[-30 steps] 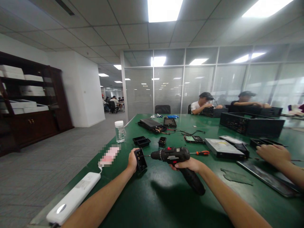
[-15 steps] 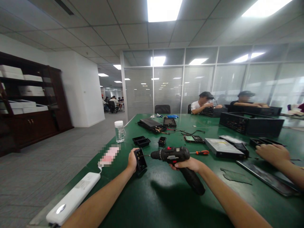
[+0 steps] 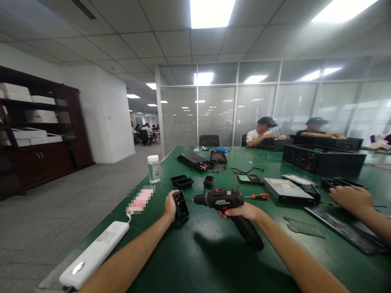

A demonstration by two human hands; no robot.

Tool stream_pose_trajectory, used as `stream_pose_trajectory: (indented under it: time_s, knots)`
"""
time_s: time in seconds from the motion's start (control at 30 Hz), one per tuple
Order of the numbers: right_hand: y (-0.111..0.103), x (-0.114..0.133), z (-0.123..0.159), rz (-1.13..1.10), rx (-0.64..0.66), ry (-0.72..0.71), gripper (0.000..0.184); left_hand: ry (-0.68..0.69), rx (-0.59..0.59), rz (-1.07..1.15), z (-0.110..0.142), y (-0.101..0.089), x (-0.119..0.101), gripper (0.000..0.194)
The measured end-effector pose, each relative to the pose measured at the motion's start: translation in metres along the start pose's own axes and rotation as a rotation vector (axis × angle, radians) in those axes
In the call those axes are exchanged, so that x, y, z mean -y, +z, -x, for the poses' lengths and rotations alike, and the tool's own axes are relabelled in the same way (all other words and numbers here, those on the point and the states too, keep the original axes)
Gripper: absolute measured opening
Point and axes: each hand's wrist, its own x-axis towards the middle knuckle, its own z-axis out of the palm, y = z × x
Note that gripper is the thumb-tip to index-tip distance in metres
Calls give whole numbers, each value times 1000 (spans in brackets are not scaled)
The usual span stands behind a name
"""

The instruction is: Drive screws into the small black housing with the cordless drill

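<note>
1. The drill [image 3: 220, 198] points left across the view, its long axis near level, with the chuck [image 3: 200, 199] at the left end and the thin bit [image 3: 189, 200] reaching to the open face of a black tray [image 3: 181, 206]; whether the tip touches anything inside cannot be made out
2. The drill's grip [image 3: 247, 232] slants down and to the right, ending in a rounded butt above the desk [image 3: 195, 260]
3. The tray stands on edge, its long axis close to upright with the top leaning left, and its hollow side turned right towards the drill
4. The drill is matte black with red accents and a grey label, and its chuck tapers; the tray is a rectangular shell, plastic by its look, with small brassy spots inside; the desk is smooth, green and faintly glossy
5. The right hand [image 3: 240, 211] has its fingers curled around the top of the grip, just under the drill's body
6. The left hand [image 3: 170, 208] grasps the tray by its left side, fingers partly hidden behind it
7. Beyond the drill lie two similar black trays [image 3: 182, 181], a small black box [image 3: 208, 182] and an orange-handled screwdriver [image 3: 259, 196]; a co-worker's hand [image 3: 352, 199] rests among dark parts at the far right
</note>
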Motion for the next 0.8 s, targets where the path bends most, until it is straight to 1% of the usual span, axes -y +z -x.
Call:
stream_pose_trajectory:
  time_s: [0.17, 0.37, 0.63, 0.8]
  knots:
    - [0, 0, 0, -9, -1, -4, 29, -37, -2, -4, 1, 1, -1, 36]
    - [-1, -2, 0, -25, -4, 8, 28, 20, -12, -23, -1, 0, 2, 37]
    - [0, 0, 0, 21, 2, 2, 30, 6, 2, -16, -1, 0, 1, 38]
    - [3, 5, 2, 20, -23, 11, 28, 21, 11, -15, -2, 0, 3, 37]
